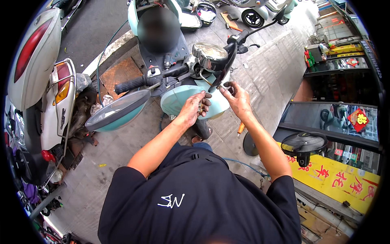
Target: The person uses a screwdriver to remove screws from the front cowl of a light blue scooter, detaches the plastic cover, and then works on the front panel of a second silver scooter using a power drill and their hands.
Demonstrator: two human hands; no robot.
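In front of me stands a light teal scooter (168, 101) with a chrome headlight (209, 55). My left hand (196, 107) is over its front panel with the fingers curled in. A small metallic piece shows at those fingers, too small to name. Beside it, my right hand (237, 98) pinches thumb and forefinger together at the lower end of a narrow dark curved part (225, 71) next to the headlight. Whatever is in that pinch is hidden. An orange handle (241, 128) shows beside my right wrist; I cannot tell what supports it.
The left handlebar grip (129, 85) and an oval teal-backed mirror (118, 110) lie left of my hands. A white scooter (61, 101) stands at the far left. To the right are a black fan (304, 144), a yellow sign (337, 179) and a glass shopfront. A blue hose (243, 162) crosses the paving.
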